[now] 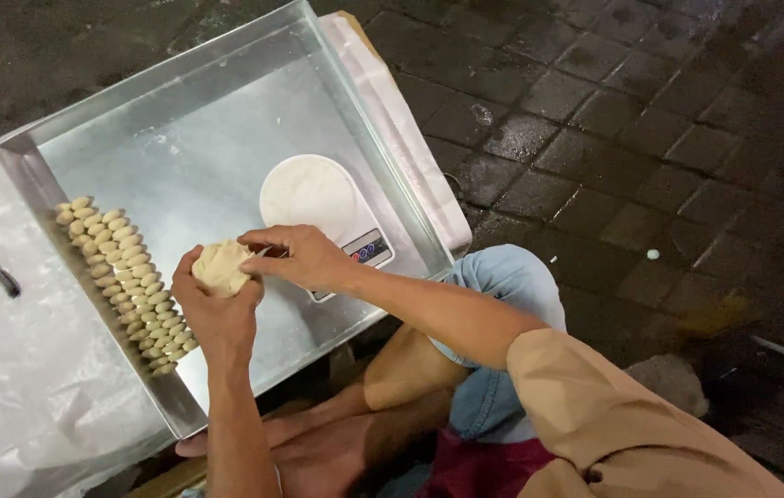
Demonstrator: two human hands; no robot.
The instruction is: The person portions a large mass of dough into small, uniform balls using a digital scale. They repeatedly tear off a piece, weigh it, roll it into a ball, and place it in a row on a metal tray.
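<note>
Pale dough lump (220, 267) cupped in left hand (217, 309), held above metal tray (180, 138), between kitchen scale (323, 207) and rows of small dough pieces (124, 281). Right hand (304, 258) reaches from scale side, fingertips pinching lump's near edge. Left fingers curled under lump.

Scale (318, 198) in tray (226, 120), dough pieces (124, 277) left.
</note>
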